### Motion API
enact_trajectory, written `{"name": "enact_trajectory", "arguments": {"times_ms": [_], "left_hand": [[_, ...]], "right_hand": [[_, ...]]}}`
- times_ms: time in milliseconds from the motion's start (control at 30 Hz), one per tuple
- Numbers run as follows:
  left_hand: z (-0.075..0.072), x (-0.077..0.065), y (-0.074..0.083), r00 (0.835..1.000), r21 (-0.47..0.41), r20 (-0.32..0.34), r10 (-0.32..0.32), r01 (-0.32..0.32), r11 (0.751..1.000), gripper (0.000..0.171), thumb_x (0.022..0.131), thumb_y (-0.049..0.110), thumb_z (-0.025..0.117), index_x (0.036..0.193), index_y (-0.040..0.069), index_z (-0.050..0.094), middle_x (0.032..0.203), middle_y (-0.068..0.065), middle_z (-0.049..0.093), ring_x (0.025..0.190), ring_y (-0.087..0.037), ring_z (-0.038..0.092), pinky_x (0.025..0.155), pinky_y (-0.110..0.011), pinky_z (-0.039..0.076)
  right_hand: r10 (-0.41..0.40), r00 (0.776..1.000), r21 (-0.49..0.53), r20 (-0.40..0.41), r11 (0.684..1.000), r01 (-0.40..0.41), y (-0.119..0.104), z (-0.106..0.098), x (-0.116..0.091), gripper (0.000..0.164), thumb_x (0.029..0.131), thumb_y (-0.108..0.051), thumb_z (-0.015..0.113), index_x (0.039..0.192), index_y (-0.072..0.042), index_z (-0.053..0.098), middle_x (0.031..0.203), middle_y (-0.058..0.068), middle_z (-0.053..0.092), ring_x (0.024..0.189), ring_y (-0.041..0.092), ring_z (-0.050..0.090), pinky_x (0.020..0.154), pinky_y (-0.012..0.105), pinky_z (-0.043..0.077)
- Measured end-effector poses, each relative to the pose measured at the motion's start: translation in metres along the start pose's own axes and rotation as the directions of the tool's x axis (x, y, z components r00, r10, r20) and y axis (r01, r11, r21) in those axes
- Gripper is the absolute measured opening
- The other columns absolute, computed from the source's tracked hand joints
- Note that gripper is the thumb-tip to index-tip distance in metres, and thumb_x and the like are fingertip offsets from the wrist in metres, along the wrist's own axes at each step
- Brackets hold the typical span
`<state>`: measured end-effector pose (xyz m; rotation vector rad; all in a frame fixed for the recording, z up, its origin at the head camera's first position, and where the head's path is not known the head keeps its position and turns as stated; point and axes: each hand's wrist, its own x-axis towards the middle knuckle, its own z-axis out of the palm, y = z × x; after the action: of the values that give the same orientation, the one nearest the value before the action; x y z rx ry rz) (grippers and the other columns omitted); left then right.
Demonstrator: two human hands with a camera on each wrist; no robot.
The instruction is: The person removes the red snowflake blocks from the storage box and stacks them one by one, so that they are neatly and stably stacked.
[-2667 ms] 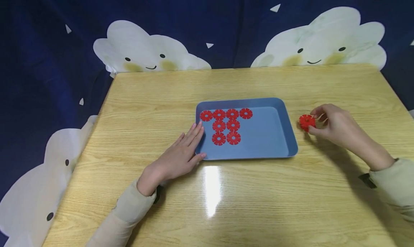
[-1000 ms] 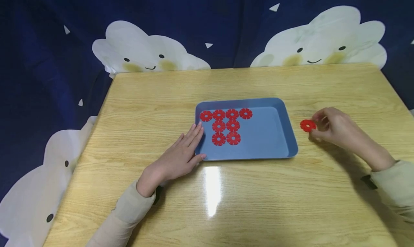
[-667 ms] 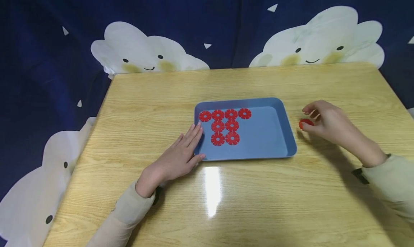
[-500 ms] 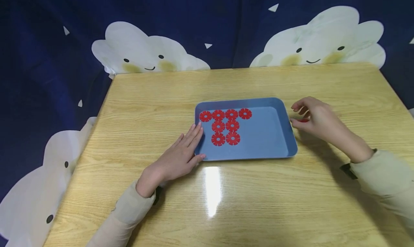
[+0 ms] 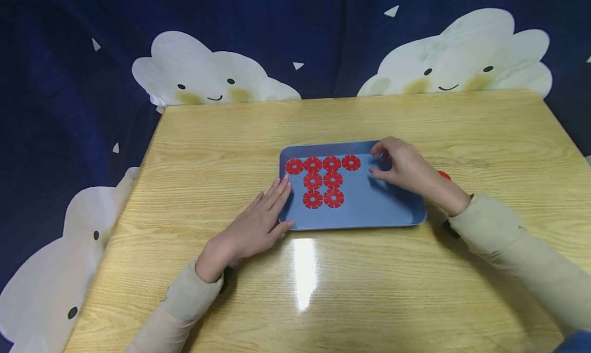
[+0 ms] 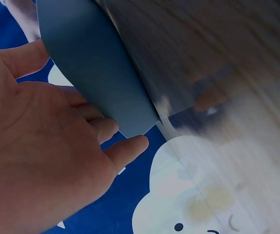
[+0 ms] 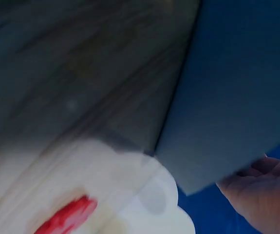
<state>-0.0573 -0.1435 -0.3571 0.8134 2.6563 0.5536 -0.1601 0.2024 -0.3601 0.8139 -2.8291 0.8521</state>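
A blue tray (image 5: pixel 369 214) stands on the table with several red notched discs, flower-shaped with a hole in the middle, lying flat in it. Four-wide along the back, they form a row that includes a red disc (image 5: pixel 351 162) at its right end; others lie in pairs below. My left hand (image 5: pixel 251 224) rests straight-fingered against the tray's left side. Over the tray's right part is my right hand (image 5: pixel 406 171), thumb and fingers apart, nothing visible between them. Another red disc (image 5: pixel 445 175) lies on the table right of the tray, partly hidden by the right forearm.
The wooden table (image 5: pixel 221 137) reaches back to a dark blue curtain (image 5: pixel 323 35) printed with smiling clouds. A bright light reflection (image 5: pixel 303 273) shows on the tabletop in front of the tray. Something blue (image 5: pixel 574 342) pokes in at the lower right corner.
My right hand has left the red disc by the tray's right side, which it held earlier, and has moved left over the tray. The left hand and the discs in the tray stay put.
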Motion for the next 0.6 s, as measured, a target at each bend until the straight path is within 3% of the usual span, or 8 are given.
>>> {"name": "enact_trajectory", "arguments": {"times_ms": [600], "left_hand": [[-0.001,0.000,0.001,1.000,0.004,-0.006,0.000,0.000,1.000,0.077,0.103,0.043,0.045,0.157,0.005,0.006,0.164,-0.004,-0.006,0.149,-0.020,-0.009,0.118,-0.047,0.008]], "right_hand": [[0.016,0.998,0.005,0.060,1.000,-0.016,-0.005,0.029,0.021,0.035,0.075,-0.005,0.081,0.101,0.009,0.062,0.094,0.020,0.062,0.082,0.030,0.059,0.074,0.043,0.051]]}}
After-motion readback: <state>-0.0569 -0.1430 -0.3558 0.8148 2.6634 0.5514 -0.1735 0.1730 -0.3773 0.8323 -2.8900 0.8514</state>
